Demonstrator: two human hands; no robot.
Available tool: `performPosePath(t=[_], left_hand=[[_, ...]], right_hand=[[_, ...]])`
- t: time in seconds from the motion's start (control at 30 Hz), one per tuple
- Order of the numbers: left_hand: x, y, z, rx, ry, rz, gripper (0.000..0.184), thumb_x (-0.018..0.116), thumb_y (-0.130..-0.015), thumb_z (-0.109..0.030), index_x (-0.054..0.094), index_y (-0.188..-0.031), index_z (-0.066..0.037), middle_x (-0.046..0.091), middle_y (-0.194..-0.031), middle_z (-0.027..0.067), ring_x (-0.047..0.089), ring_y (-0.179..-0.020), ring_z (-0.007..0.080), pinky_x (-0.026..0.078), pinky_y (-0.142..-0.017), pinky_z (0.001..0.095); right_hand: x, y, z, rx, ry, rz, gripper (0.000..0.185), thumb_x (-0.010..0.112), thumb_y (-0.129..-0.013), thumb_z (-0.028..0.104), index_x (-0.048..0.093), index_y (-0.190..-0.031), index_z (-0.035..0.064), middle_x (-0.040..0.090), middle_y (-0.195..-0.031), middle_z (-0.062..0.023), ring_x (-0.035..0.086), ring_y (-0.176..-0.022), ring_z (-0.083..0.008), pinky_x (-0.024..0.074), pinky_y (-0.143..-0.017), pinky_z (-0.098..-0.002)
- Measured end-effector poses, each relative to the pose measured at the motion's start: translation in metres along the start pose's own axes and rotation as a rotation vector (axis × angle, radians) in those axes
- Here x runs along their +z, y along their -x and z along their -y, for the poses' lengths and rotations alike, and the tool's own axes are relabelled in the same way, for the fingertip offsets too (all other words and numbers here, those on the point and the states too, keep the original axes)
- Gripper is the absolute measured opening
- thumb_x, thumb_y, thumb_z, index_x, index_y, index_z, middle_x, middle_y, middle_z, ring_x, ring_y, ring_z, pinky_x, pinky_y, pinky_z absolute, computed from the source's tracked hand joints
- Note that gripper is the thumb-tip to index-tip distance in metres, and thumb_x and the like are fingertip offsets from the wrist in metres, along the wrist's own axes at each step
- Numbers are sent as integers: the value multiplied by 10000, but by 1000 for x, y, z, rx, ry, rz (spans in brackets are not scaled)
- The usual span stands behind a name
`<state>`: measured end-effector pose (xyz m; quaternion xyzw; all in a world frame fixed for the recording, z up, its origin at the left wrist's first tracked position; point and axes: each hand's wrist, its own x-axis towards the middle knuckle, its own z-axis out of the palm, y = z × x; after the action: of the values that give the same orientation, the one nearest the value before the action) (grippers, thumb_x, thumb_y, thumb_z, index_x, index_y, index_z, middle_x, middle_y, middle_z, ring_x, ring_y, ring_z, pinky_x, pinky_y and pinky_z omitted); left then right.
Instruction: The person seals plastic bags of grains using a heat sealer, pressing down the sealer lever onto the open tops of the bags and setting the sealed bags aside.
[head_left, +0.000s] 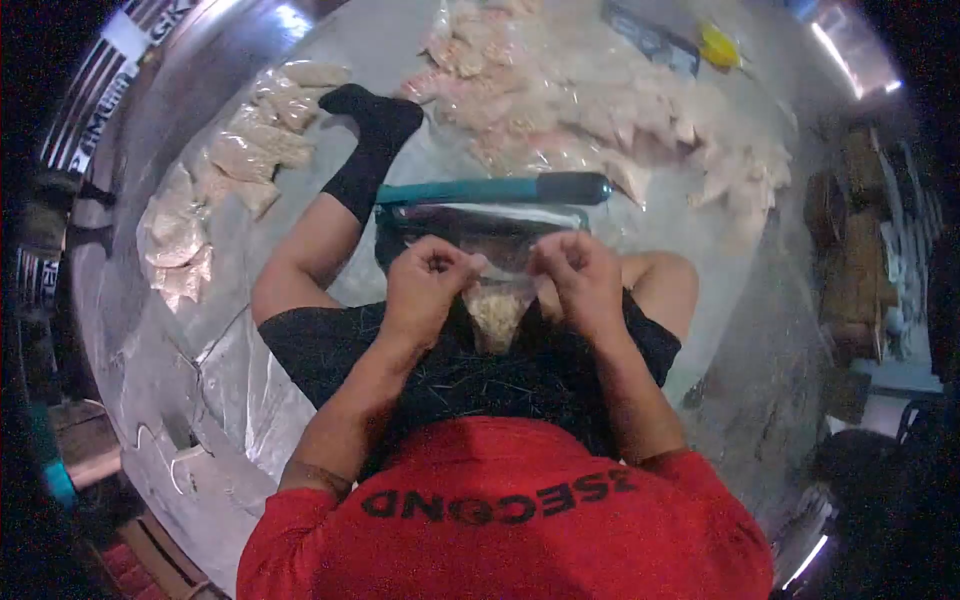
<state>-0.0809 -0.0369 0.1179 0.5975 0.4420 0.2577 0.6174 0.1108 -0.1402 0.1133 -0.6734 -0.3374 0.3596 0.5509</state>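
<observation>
A small clear plastic bag [497, 318] with pale, crumbly contents hangs over my lap. My left hand [430, 287] pinches the upper left of the bag between thumb and fingertips. On the other side, my right hand [582, 275] has its fingers closed on the bag's upper right edge. Just beyond both hands stands what looks like a bag sealer, whose teal lever arm [465, 190] ends in a black grip [573, 188]. The sealer's lower body is partly hidden behind my hands and the bag.
Filled clear bags lie in a large heap [600, 110] ahead and in a row [240, 150] to the left. A yellow item [718, 46] lies at the far right. Boxes [855, 240] stand along the right side. Crumpled plastic sheeting [230, 370] covers the floor at left.
</observation>
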Motion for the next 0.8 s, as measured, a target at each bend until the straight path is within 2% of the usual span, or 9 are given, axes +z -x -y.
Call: performPosePath(t=[0.03,0.17,0.37,0.47,0.57,0.63,0.73,0.77,0.8], left_hand=[[-1,-2,-1,-62,83,31,136,755,-900,-131,682,-943,-26,682,-803,49,660,-738,137,531,-657,267],[9,-8,7,-187,432,4,170,741,-926,-157,657,-1006,-33,668,-798,47,655,-681,135,521,-594,245],[12,-25,18,-198,359,-63,185,722,-944,-177,659,-1027,-23,658,-826,45,638,-659,134,511,-563,239],[16,-36,18,-259,340,-96,190,724,-941,-182,681,-986,-3,654,-830,41,616,-669,123,564,-599,290],[27,-65,53,-234,367,-158,181,722,-936,-175,684,-965,-1,658,-829,48,616,-673,135,529,-569,301],[33,-81,69,-284,426,-173,167,716,-930,-159,672,-922,2,656,-826,50,604,-666,145,498,-556,311],[41,-96,84,-345,536,-137,154,699,-925,-153,644,-839,-37,637,-782,45,569,-632,147,485,-574,323],[44,-95,82,-349,536,-134,154,699,-925,-153,644,-839,-37,637,-782,45,569,-632,147,485,-574,323],[47,-94,78,-359,557,-123,148,688,-931,-152,652,-846,-35,631,-773,41,561,-630,144,483,-590,321]], right_hand=[[1,-2,-1,4,-155,8,196,666,-988,212,710,-970,22,712,-871,-40,647,-780,-111,525,-729,-272],[2,-10,-6,65,-183,-42,227,646,-1007,217,709,-1003,0,717,-866,-42,638,-762,-95,519,-712,-251],[14,-17,-38,52,-259,-149,261,655,-1007,235,723,-1013,-16,730,-853,-29,643,-727,-111,519,-662,-270],[12,-22,-51,171,-91,-97,296,633,-1017,275,676,-1080,-11,682,-825,-55,641,-709,-146,539,-614,-288],[21,-37,-65,121,97,-205,257,650,-988,230,704,-1025,-19,714,-831,-96,661,-704,-199,537,-641,-342],[26,-56,-106,-5,382,-266,307,691,-921,278,732,-1028,-7,755,-924,-172,728,-845,-284,545,-789,-388],[28,-71,-125,-4,432,-315,253,673,-891,205,733,-1032,4,752,-952,-189,724,-875,-344,543,-798,-407],[26,-72,-129,0,434,-317,253,673,-891,205,733,-1032,4,752,-952,-189,724,-875,-344,543,-798,-407],[27,-72,-128,62,356,-327,253,675,-898,228,739,-978,-3,750,-913,-180,717,-831,-288,537,-764,-386]])
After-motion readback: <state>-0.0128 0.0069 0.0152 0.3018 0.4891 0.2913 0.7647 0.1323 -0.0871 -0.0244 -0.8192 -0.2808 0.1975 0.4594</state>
